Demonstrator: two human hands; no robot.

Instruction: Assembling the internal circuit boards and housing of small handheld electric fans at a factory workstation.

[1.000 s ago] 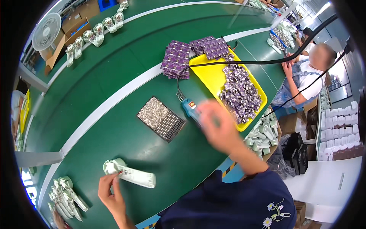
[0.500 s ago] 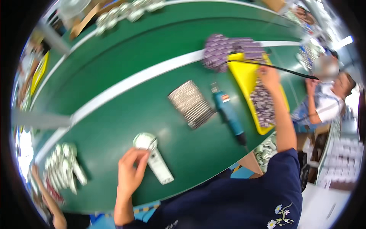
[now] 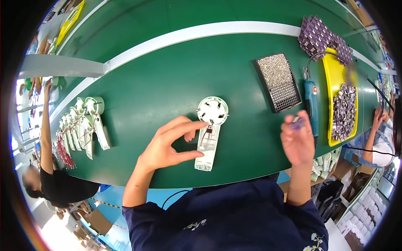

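Observation:
A pale green handheld-fan half (image 3: 205,157) lies on the green table in front of me, its round fan head facing away and thin wires in its hollow handle. My left hand (image 3: 167,144) is at its left side, thumb and fingers spread apart, their tips at the handle's edge. Off to the right, my right hand (image 3: 298,144) is raised and pinches a small purple circuit board (image 3: 297,122), slightly blurred. Beyond that hand sits a yellow tray (image 3: 330,83) with many loose purple boards (image 3: 344,113).
A black screw tray (image 3: 272,94) full of small screws and a teal electric screwdriver (image 3: 311,100) lie before the yellow tray. Purple board panels (image 3: 318,35) are stacked behind. Several fan halves (image 3: 98,129) stand at left. Co-workers (image 3: 63,182) are at both sides.
My right hand has come back from the yellow tray toward me with a small circuit board. My left hand has spread its fingers beside the fan half. The view has turned.

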